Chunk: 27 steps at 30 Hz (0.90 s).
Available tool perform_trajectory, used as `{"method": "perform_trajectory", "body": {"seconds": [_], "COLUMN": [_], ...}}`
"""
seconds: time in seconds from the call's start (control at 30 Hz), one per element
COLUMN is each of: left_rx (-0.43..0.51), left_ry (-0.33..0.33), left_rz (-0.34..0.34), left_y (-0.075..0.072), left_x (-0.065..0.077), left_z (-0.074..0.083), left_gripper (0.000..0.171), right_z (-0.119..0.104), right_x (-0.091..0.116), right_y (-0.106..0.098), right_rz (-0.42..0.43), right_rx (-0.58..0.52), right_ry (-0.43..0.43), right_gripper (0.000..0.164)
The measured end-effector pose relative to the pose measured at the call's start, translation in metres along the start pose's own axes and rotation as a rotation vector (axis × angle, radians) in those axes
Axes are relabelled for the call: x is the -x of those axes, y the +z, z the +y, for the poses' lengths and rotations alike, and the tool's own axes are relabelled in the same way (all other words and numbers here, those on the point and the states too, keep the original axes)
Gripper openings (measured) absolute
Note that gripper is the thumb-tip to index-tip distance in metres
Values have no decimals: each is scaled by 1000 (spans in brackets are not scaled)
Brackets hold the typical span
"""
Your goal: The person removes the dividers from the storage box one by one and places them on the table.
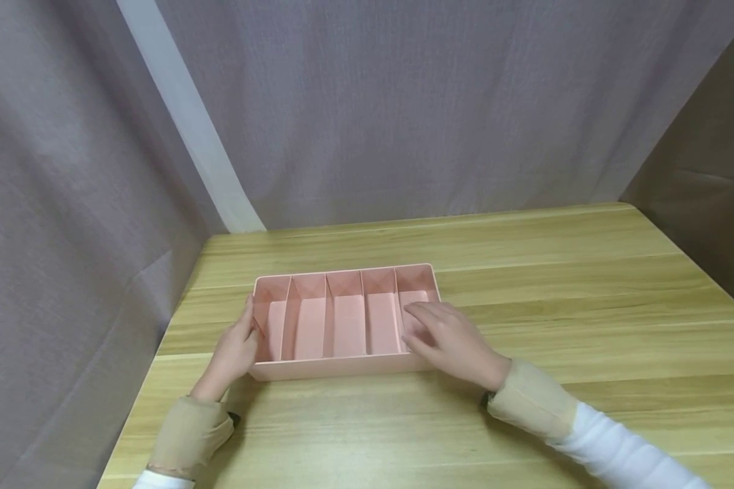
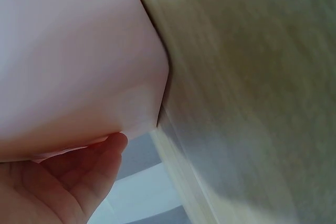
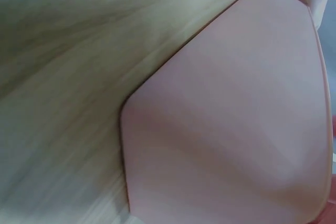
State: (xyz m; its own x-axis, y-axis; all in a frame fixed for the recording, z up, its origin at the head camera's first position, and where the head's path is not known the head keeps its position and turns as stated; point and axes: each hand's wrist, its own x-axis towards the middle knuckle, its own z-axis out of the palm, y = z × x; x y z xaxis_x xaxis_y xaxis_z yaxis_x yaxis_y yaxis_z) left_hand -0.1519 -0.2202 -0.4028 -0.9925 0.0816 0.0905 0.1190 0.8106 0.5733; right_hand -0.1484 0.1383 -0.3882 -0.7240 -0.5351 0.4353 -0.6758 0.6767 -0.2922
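Note:
A pink divided storage box (image 1: 342, 367) with a row of bare compartments sits on the wooden table. At its left end my left hand (image 1: 235, 350) holds the end wall, fingers along the outside and thumb at the rim. In the left wrist view, fingers (image 2: 89, 174) lie against the outer wall. My right hand (image 1: 459, 343) reaches over the right end, its thumb and fingers loosely spread above the rightmost compartment. The right wrist view mostly shows the outer wall of the box (image 3: 226, 108), with bits of fingertips past the rim.
The wooden table (image 1: 587, 305) extends well to the right of the box. Grey-purple curtains (image 1: 434, 109) hang behind and at the left, with a white strip (image 1: 189, 115) running down the back left.

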Motion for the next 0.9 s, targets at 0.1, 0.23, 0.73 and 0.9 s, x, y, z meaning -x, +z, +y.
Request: {"method": "perform_trajectory", "body": {"seconds": [0.1, 0.23, 0.73, 0.9], "left_rx": [0, 4, 8, 9], "left_ry": [8, 13, -2, -6], "left_rz": [8, 14, -2, -8], "left_y": [0, 0, 0, 0], "left_x": [0, 1, 1, 0], "left_z": [0, 0, 0, 0], "left_gripper": [57, 57, 58, 58], "right_z": [-1, -3, -7, -7], "right_x": [-4, -8, -23, -27], "right_y": [2, 3, 5, 3], "right_rz": [15, 12, -98, -131], "right_rx": [-10, -11, -21, -32], "right_ry": [16, 61, 197, 234], "right_gripper": [43, 43, 49, 49]}}
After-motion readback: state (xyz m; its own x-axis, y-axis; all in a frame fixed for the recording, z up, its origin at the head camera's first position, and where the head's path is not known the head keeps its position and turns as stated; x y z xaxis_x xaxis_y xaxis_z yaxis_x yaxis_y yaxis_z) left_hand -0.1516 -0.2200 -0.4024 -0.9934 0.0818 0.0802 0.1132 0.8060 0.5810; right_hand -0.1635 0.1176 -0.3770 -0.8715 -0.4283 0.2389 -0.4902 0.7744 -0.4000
